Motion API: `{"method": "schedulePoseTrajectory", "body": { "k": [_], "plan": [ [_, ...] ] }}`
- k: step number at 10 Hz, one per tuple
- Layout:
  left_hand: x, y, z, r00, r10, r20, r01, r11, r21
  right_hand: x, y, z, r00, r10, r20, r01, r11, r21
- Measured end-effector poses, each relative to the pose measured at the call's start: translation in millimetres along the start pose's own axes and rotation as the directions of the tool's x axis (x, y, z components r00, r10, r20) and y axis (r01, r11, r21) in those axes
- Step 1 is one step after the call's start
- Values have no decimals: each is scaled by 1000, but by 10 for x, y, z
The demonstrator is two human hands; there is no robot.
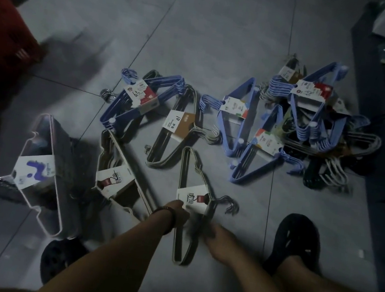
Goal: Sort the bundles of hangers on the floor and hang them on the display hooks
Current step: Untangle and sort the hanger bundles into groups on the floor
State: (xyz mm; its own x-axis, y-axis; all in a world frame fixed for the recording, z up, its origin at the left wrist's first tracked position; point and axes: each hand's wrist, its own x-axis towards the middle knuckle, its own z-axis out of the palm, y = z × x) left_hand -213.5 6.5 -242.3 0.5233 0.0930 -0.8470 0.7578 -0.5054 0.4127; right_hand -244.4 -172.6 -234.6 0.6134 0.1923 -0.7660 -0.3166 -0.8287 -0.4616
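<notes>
The left hand [178, 214] grips a beige hanger bundle [192, 199] by its label. The right hand [214, 236] touches the same bundle, its grip too blurred to tell. Beyond lie blue bundles [234, 108] on the floor [202, 35].

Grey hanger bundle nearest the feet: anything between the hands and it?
Nothing visible. The left hand and right hand are already on the grey hanger bundle. The display hooks are out of view.
</notes>
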Motion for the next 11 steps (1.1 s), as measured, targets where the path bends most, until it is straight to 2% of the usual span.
{"method": "schedulePoseTrajectory", "body": {
  "k": [1, 3, 4, 5, 6, 7, 8, 10, 11],
  "plan": [
    [-222, 188, -75, 995, 95, 32, -100, 941, 324, -162, -147, -321, 997, -13, 73, 22, 991, -129],
    [-950, 658, -221, 961, 278, 14, -221, 732, 644, -586, -355, -1073, 1000, 4, -28, -12, 947, -321],
    [-1422, 798, -337, 941, 337, 17, -236, 621, 748, -995, -553, -1445, 1000, 8, -18, -14, 922, -388],
    [-1809, 849, -462, 924, 382, -20, -209, 549, 810, -1343, -727, -1772, 1000, -26, 6, 26, 871, -491],
    [-2178, 822, -618, 899, 426, -100, -168, 547, 820, -1621, -901, -2011, 993, -116, -39, 76, 836, -543],
    [-2305, 825, -736, 893, 429, -138, -160, 587, 794, -1758, -1042, -2227, 984, -172, -54, 110, 807, -580],
    [-2269, 1007, -842, 863, 476, -171, -139, 549, 824, -1657, -1092, -2497, 982, -174, -77, 104, 829, -549],
    [-1771, 1934, -613, 831, 555, -29, -237, 402, 884, -908, -771, -3125, 975, -79, -209, -39, 863, -504],
    [-1218, 2437, -508, 841, 539, 45, -301, 399, 866, -341, -541, -3401, 961, -17, -276, -121, 872, -475]
  ]
}}
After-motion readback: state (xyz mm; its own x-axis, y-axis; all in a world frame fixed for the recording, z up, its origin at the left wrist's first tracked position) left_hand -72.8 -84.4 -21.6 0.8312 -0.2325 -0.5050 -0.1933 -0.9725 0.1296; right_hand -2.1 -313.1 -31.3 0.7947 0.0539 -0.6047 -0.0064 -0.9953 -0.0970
